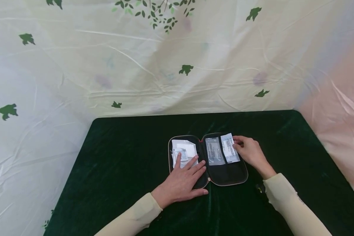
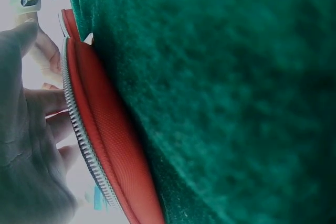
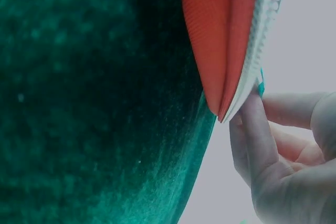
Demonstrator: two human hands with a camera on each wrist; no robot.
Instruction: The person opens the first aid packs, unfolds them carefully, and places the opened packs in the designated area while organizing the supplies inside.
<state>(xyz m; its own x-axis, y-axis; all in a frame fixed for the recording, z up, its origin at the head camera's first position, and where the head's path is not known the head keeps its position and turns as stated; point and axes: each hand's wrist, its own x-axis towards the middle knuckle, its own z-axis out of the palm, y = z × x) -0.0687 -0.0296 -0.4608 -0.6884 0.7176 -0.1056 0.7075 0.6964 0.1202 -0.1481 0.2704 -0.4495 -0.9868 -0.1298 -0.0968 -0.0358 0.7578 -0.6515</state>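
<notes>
A zip-up case (image 1: 228,177) lies opened flat on the table, dark inside, with a red outer shell (image 2: 113,129) seen in the left wrist view. My left hand (image 1: 181,183) rests with spread, straight fingers over the left half and the white packets (image 1: 191,149) there. At the right half, my right hand (image 1: 250,150) pinches the edge of a white printed packet (image 1: 229,149) between thumb and fingers. Beside that packet, a clear sachet (image 1: 214,151) sits in the same half. In the right wrist view the fingertips (image 3: 254,103) are right at the zipper rim.
Dark green velvet cloth (image 1: 121,157) covers the table. Behind it hangs a pale curtain (image 1: 153,82) with green bird and leaf prints. A small dark object (image 1: 260,188) shows by the right cuff.
</notes>
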